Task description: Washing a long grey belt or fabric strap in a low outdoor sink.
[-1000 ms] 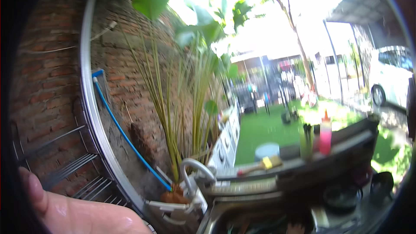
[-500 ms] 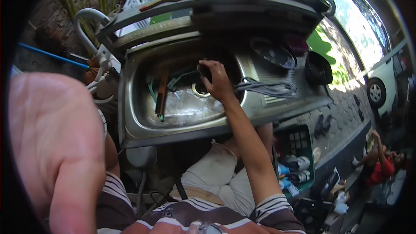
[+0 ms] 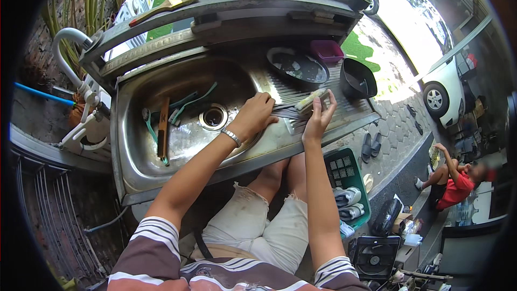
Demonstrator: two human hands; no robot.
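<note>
My left hand is closed over the near end of a bundle of thin grey strips at the sink's right rim. My right hand pinches a pale yellow-green sponge over the bundle's other end, on the ribbed drainboard. Exactly what the strips are, I cannot tell. Left of my hands is the steel sink basin, with a round drain. A wooden-backed brush lies in the basin beside green toothbrushes.
On the drainboard stand a dark oval pan, a pink tub and a black bowl. A paintbrush and two cups rest on the ledge. The tap curves at left. Another person sits far right.
My left hand has come down from close before the camera onto the grey strips. My right hand has moved right from the basin to the drainboard and now holds the sponge.
</note>
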